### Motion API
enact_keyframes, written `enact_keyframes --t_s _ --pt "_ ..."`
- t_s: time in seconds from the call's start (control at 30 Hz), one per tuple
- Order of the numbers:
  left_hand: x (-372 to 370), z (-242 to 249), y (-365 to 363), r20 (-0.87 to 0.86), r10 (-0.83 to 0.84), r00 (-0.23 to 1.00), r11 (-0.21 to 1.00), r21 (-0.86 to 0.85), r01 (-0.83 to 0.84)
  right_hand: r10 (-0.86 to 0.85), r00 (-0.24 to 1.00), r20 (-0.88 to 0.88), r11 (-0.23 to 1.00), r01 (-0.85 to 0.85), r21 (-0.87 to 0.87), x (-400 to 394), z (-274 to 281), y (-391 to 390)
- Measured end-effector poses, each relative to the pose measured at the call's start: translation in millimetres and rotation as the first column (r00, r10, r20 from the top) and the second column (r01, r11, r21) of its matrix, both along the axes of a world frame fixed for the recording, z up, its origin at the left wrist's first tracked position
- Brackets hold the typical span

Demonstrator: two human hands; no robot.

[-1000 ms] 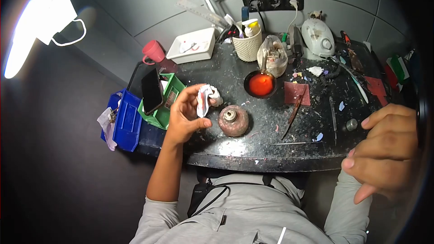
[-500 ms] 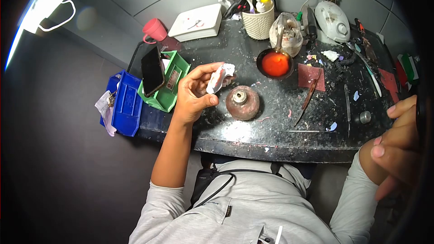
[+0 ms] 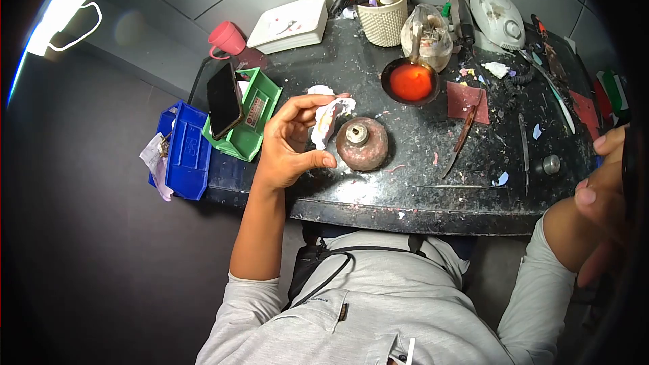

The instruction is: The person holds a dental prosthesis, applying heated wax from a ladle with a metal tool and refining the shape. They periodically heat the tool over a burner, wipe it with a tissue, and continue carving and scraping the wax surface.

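Note:
My left hand (image 3: 287,138) holds a white dental cast (image 3: 327,122) with pink and yellowish marks, thumb below and fingers above. Behind its fingertips, another white piece (image 3: 320,90) shows on the table side. Close to the right of the cast stands a round spirit burner (image 3: 362,143) with a metal wick holder on top. At the right edge of the view my raised right hand (image 3: 603,182) is partly cut off by the dark border. Its fingertips look blurred and bent, and the palm is hidden.
A small pan of red melted wax (image 3: 411,82) sits beyond the burner. Right of it lie a pink wax sheet (image 3: 466,103), a wax knife (image 3: 463,134) and thin metal tools. A phone (image 3: 225,101) leans on a green bin (image 3: 253,115); a blue bin (image 3: 187,155) hangs over the left edge.
The view has shifted slightly. My left hand has turned the cast and come closer to the burner, and the second white piece now shows behind it. My right hand has moved a little rightward.

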State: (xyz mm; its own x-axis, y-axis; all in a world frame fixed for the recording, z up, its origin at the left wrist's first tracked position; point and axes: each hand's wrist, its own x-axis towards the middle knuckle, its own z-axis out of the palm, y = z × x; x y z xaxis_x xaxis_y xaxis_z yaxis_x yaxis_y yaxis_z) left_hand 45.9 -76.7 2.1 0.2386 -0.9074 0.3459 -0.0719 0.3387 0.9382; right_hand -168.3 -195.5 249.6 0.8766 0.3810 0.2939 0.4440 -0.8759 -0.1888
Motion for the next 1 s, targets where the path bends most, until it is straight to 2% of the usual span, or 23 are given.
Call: enact_keyframes --t_s 0.33,0.63,1.0 --pt "-4 2 3 0.123 -0.057 0.991 0.998 -0.012 0.059 0.053 0.999 0.005 0.999 -0.053 0.008 -15 -5 -13" --pt "-6 2 3 0.286 -0.004 0.958 0.999 -0.047 0.018 0.103 0.995 0.003 0.995 -0.103 0.005 -18 -3 -17" --pt "-4 2 4 0.341 -0.005 0.940 0.998 -0.063 0.028 0.164 0.986 0.005 0.986 -0.164 -0.005 -52 -13 -41"
